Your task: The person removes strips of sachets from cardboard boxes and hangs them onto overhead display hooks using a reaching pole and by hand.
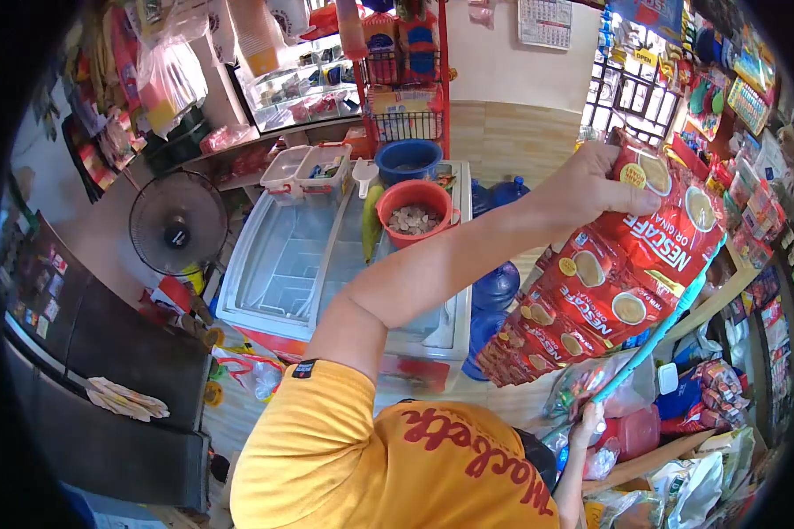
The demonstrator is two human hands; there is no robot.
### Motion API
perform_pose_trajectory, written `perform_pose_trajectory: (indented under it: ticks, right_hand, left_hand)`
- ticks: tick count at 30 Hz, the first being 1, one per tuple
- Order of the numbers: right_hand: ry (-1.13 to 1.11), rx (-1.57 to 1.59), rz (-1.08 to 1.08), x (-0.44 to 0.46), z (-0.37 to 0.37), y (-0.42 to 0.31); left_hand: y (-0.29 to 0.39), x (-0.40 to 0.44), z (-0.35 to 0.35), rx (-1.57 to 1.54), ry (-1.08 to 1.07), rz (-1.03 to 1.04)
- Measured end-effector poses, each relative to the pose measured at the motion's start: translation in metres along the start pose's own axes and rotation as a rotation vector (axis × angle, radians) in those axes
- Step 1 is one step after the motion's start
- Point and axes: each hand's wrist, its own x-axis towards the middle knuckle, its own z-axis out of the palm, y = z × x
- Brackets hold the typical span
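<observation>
My left arm stretches across to the right. Closed at the top edge of a long strip of red Nescafe coffee sachets point(626, 256), my left hand point(613, 185) holds it up, and the strip hangs down in a slant. A thin teal strip point(648, 348), perhaps a cord or a rod, runs along the sachets' right side. Lower down, my right hand point(587, 423) is closed round the teal strip's lower part, its fingers small and only partly visible. The yellow shirt point(326, 441) on my body fills the bottom.
A glass-topped chest freezer point(273, 260) carries a red bucket of coins point(415, 212), a blue basin point(408, 159) and lidded plastic boxes point(304, 172). Blue water jugs point(496, 286) stand beside it. A fan point(177, 225) is at left; packed goods crowd the shelves point(723, 317) at right.
</observation>
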Motion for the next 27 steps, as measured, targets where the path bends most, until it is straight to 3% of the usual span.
perform_pose_trajectory:
  ticks: [12,15,19,23,27]
  right_hand:
    - [-0.164,-0.077,0.029,0.011,0.006,0.007]
    - [-0.102,0.066,0.031,0.025,0.021,-0.003]
    - [-0.252,0.083,0.013,0.044,0.038,-0.025]
    - [-0.284,0.21,0.059,0.05,0.062,-0.038]
    - [-0.042,0.3,0.076,0.049,0.076,-0.026]
  left_hand:
    - [0.025,0.003,0.001,-0.024,-0.033,0.048]
    - [0.025,0.002,-0.001,0.061,-0.107,0.051]
    - [0.039,0.001,-0.003,0.146,-0.081,0.073]
    - [0.043,0.004,0.003,-0.014,-0.042,0.184]
    - [0.057,0.0,0.011,0.018,-0.027,0.19]
